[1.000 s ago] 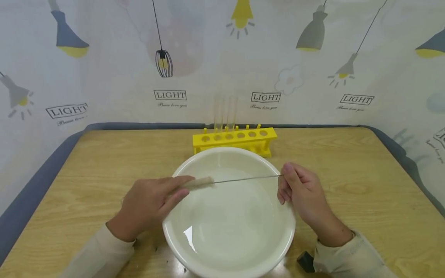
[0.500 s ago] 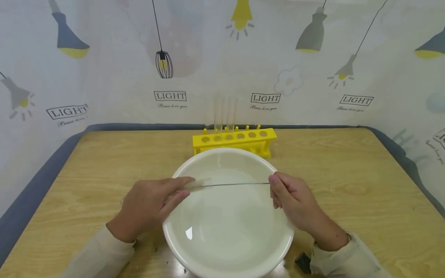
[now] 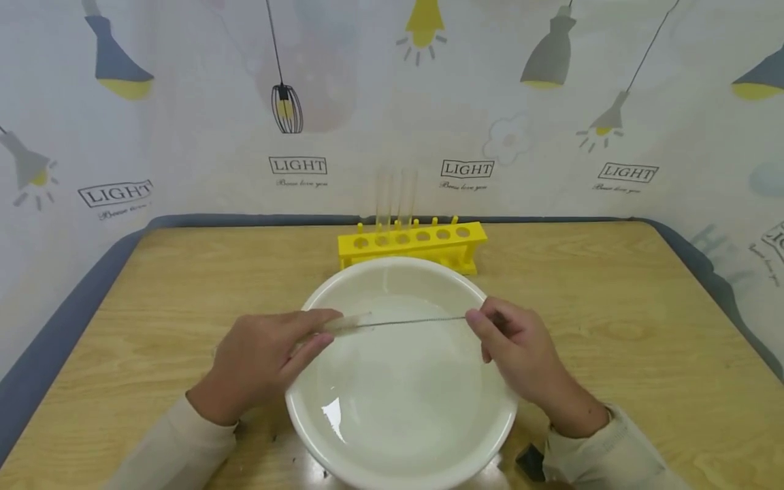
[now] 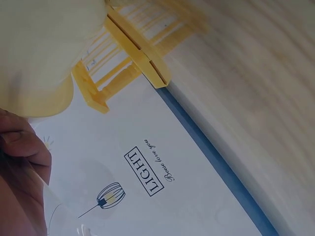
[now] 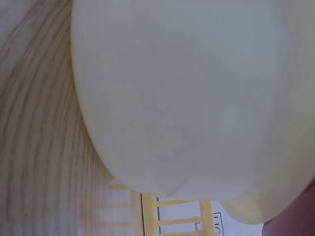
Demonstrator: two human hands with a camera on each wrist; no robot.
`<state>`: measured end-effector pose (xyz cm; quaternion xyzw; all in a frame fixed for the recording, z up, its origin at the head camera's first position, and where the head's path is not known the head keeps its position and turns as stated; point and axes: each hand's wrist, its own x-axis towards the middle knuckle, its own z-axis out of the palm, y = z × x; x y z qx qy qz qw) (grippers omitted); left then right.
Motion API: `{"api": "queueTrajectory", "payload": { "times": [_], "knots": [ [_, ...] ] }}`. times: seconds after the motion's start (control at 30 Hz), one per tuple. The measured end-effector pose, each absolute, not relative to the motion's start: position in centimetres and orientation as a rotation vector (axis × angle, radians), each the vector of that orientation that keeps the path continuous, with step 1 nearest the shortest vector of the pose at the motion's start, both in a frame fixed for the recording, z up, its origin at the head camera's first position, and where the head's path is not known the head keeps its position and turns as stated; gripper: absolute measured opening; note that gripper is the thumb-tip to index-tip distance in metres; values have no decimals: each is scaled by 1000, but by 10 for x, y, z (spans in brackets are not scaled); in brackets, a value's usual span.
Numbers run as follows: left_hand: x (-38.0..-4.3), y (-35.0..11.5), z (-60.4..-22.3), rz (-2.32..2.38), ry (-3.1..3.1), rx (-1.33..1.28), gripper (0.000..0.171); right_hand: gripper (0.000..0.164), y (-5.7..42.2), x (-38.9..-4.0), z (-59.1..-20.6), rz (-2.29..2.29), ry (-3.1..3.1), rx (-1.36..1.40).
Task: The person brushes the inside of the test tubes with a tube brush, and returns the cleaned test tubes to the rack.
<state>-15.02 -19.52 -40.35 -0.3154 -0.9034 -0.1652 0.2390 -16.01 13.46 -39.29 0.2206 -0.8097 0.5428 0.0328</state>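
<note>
In the head view my left hand (image 3: pixel 257 357) holds a clear test tube (image 3: pixel 354 323) between thumb and fingers, lying nearly level over the left side of a white basin (image 3: pixel 295 415). A brush's thin twisted wire handle (image 3: pixel 419 320) runs out of the tube's mouth. My right hand (image 3: pixel 523 350) pinches the far end of that wire above the basin's right rim. The brush head is inside the tube and partly hidden by my left fingers. Water appears to lie in the basin. The left wrist view catches only some curled fingers (image 4: pixel 24 147); the right wrist view mostly faces the basin (image 5: pixel 83 98).
Behind the basin stands a yellow test tube rack (image 3: pixel 413 235) with two clear tubes (image 3: pixel 407 204) upright in it. A small dark object (image 3: pixel 530 463) lies beside my right sleeve. The wooden table (image 3: pixel 612 292) ends at a printed wall covering (image 3: pixel 380 102).
My right hand has moved left toward the tube, and less of the wire shows between the hands. The bristles seen at the tube's mouth are now farther inside. My left hand stays put.
</note>
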Motion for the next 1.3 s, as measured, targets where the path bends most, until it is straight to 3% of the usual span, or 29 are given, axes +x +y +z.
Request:
{"api": "queueTrajectory", "payload": {
  "times": [0.3,0.87,1.3],
  "knots": [
    [-150,-193,-402,-457,-2423,-891,30,34,137,-160,-390,1904,-2335,638],
    [-151,-193,-400,-450,-2418,-899,30,35,137,-164,-397,2141,-2059,742],
    [-151,-193,-400,-454,-2424,-901,31,39,137,-162,-393,2196,-2065,615]
  ]
}}
